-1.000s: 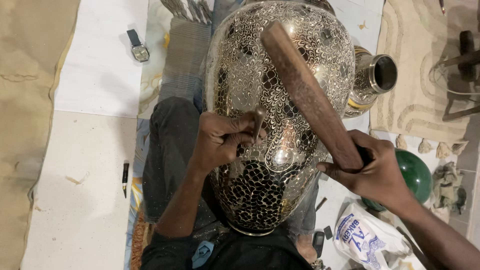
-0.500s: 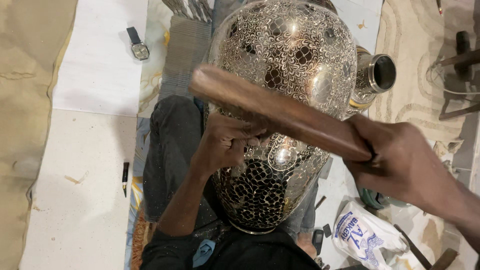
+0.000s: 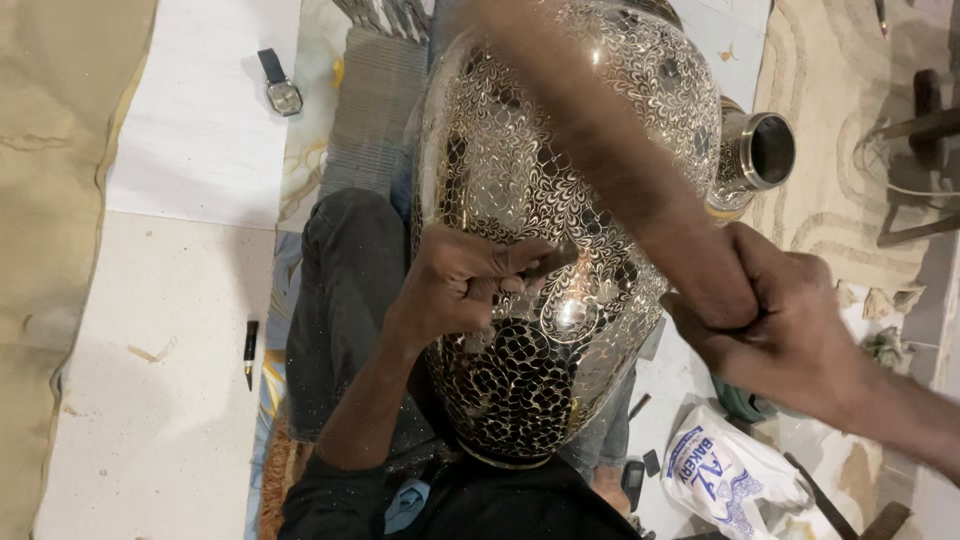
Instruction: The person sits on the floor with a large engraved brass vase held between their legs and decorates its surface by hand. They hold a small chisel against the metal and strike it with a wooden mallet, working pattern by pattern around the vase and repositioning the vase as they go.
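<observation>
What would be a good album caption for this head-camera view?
Left hand presses a small tool against an engraved metal vase on the lap; right hand swings a blurred wooden mallet.

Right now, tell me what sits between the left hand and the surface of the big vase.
In the head view, a small dark chisel sits there: the left hand pinches it, tip against the engraved metal vase.

Glossy engraved metal vase (image 3: 560,200); blurred mallet (image 3: 600,150) looks like matt wood.

Left floor: open past watch (image 3: 284,95) and pen (image 3: 250,350)
Centre: vase (image 3: 560,230) fills lap
Right: pot (image 3: 755,155), bag (image 3: 725,480) crowd floor
</observation>
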